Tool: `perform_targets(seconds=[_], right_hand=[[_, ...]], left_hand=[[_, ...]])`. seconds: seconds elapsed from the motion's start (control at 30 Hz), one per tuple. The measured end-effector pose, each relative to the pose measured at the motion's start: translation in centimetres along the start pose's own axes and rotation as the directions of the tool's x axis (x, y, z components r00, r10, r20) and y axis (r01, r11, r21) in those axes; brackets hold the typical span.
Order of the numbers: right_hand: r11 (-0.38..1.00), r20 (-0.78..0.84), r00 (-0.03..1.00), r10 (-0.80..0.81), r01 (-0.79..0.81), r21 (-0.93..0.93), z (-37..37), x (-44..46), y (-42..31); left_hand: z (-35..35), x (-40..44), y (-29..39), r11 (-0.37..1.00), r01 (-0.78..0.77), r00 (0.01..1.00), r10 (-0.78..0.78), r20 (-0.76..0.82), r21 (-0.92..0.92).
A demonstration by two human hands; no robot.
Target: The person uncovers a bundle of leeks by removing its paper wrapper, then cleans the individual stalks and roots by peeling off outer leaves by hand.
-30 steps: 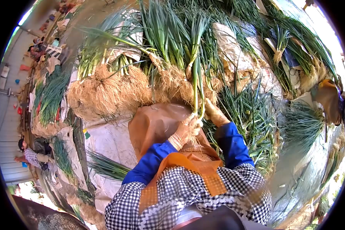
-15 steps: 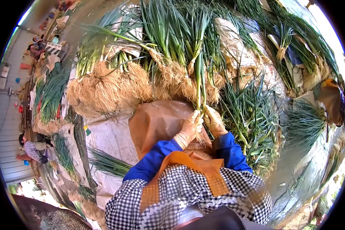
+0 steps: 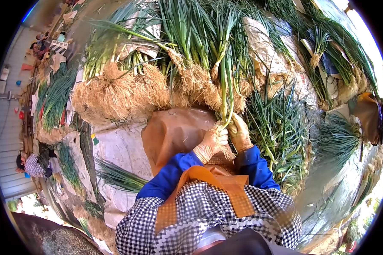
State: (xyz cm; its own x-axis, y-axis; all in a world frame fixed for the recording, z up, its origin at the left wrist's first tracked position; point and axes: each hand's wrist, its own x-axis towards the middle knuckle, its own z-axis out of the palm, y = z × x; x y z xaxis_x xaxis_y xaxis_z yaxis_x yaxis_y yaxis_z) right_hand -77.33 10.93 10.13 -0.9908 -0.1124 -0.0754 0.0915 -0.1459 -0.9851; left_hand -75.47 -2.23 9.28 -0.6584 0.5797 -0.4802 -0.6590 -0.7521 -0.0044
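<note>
Green onions (image 3: 225, 95) with long green leaves and pale stems run down from the pile to my two hands. Wrapped around their root end is my left hand (image 3: 213, 143), its fingers closed and stringy tan roots hanging below them. My right hand (image 3: 239, 133), just beside it, pinches one of the stems, which bows out to the right. Both hands look gloved and dirty. A brown apron (image 3: 170, 129) covers my lap beneath them. In front lie bunched green onions with thick tan roots (image 3: 115, 91).
Loose green leaves (image 3: 276, 140) are heaped to my right. A small bunch of green onions (image 3: 121, 176) rests on white sheeting (image 3: 117, 151) at my left. More bunches (image 3: 338, 138) lie far right. Another person (image 3: 36, 165) is at far left.
The stem by my right hand has bent outward to the right; before, the stems ran nearly straight. My left hand keeps its grip at the roots. The person at far left has shifted slightly.
</note>
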Motion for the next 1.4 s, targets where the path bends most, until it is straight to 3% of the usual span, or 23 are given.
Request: perform_targets(seconds=[0.1, 0.17, 0.2, 0.23, 0.3, 0.33, 0.37, 0.43, 0.5, 0.57, 0.63, 0.67, 0.7, 0.77, 0.83, 0.9, 1.03, 1.13, 1.23, 1.27, 1.33, 1.37, 1.4], right_hand=[[0.84, 0.224, 0.918, 0.327, -0.391, 0.377, 0.1, -2.7, -2.6], [0.812, 0.294, 0.76, 0.579, -0.568, -0.133, -4.2, -4.4, 1.4], [0.631, 0.374, 0.819, 0.434, 0.02, -0.775, -6.6, -5.0, 3.4], [-0.059, 0.524, 0.768, 0.368, 0.582, -0.811, -8.7, -5.3, 4.6], [-0.074, -0.064, 0.811, 0.582, -0.026, -0.997, -10.8, -4.4, 3.4], [0.133, -0.031, 0.901, 0.433, -0.098, -0.986, -9.7, -3.7, 1.9], [0.346, 0.003, 0.963, 0.271, -0.094, -0.934, -8.5, -3.0, 0.4], [0.59, 0.174, 0.938, -0.3, 0.325, -0.739, -4.7, -0.6, -0.2], [0.733, 0.288, 0.889, -0.357, 0.457, -0.503, -2.3, 0.3, 1.0], [0.806, 0.308, 0.943, 0.128, 0.083, -0.587, -2.2, -0.2, 0.8], [0.805, 0.378, 0.926, -0.009, 0.232, -0.547, -2.0, -1.6, -1.8], [0.805, 0.435, 0.878, 0.197, 0.109, -0.583, -2.6, -2.3, -3.2], [0.778, 0.47, 0.791, 0.391, -0.012, -0.628, -3.8, -2.9, -4.3], [0.615, 0.622, 0.533, 0.574, 0.222, -0.757, -6.9, -3.8, -5.1], [0.309, 0.597, 0.555, 0.58, 0.527, -0.791, -11.4, -4.2, 0.7], [0.035, 0.582, 0.69, 0.43, 0.632, -0.774, -14.2, -3.4, 3.8], [0.426, 0.179, 0.983, -0.049, 0.183, -0.886, -4.7, 3.0, -4.5], [0.316, -0.019, 0.988, 0.156, -0.068, -0.946, -1.1, 6.2, -5.3], [0.191, 0.049, 0.995, -0.084, 0.064, -0.979, -1.0, 7.3, -0.8], [0.239, 0.011, 0.997, -0.081, 0.03, -0.971, -1.3, 7.4, -0.1], [0.219, 0.023, 0.993, -0.112, 0.047, -0.975, -1.8, 7.0, 0.5], [0.201, 0.027, 0.99, -0.139, 0.055, -0.978, -1.9, 6.3, 0.6], [0.118, 0.027, 0.999, -0.033, 0.031, -0.993, -2.0, 5.7, 0.5]], left_hand=[[1.4, -0.4, 0.5, 0.997, -0.058, 0.991, 0.053, -0.126, -0.042], [-0.2, 0.0, 0.9, 0.994, -0.08, 0.997, 0.079, -0.013, -0.071], [-0.8, 0.3, 1.1, 0.994, -0.073, 0.995, 0.078, 0.064, -0.084], [-1.0, 0.5, 1.1, 0.993, -0.062, 0.987, 0.075, 0.143, -0.098], [-0.3, 0.3, 1.1, 0.993, -0.113, 0.991, 0.115, 0.064, -0.043], [-0.1, 0.3, 1.0, 0.99, -0.141, 0.99, 0.141, -0.01, -0.014], [-0.2, 0.1, 0.6, 0.987, -0.16, 0.983, 0.161, -0.088, 0.017], [-0.8, 0.6, 0.3, 0.984, -0.154, 0.987, 0.156, -0.024, 0.085], [0.3, 0.3, 0.3, 0.978, -0.139, 0.986, 0.15, -0.065, 0.156], [-9.0, 4.7, 0.9, 0.368, -0.501, 0.768, 0.606, 0.207, 0.783], [-4.1, 1.9, 1.0, 0.89, -0.392, 0.91, 0.412, -0.046, 0.233], [-0.8, 0.5, 0.5, 0.727, -0.307, 0.837, 0.514, -0.19, 0.614], [-0.8, 0.9, -0.1, 0.772, -0.367, 0.846, 0.509, -0.16, 0.519], [-1.0, 1.0, 0.7, 0.739, -0.339, 0.863, 0.491, -0.121, 0.583], [0.7, 0.1, 0.6, 0.661, -0.306, 0.843, 0.523, -0.128, 0.686], [0.9, 0.4, -0.5, 0.068, -0.149, 0.752, 0.655, 0.069, 0.987], [0.9, 0.4, -2.3, -0.217, 0.032, 0.751, 0.65, 0.12, 0.976], [3.3, -0.6, -1.6, -0.401, 0.295, 0.813, 0.583, -0.007, 0.867], [-2.2, 1.4, -2.8, -0.669, 0.197, 0.692, 0.613, 0.382, 0.717], [-2.2, 1.5, -2.8, -0.666, 0.197, 0.691, 0.615, 0.38, 0.719], [-2.2, 1.8, -2.4, -0.168, 0.085, 0.822, 0.568, 0.026, 0.982], [-2.3, 1.9, -2.4, -0.162, 0.09, 0.826, 0.564, 0.017, 0.983], [-2.3, 2.1, -2.4, 0.283, 0.07, 0.933, 0.321, -0.163, 0.957]])
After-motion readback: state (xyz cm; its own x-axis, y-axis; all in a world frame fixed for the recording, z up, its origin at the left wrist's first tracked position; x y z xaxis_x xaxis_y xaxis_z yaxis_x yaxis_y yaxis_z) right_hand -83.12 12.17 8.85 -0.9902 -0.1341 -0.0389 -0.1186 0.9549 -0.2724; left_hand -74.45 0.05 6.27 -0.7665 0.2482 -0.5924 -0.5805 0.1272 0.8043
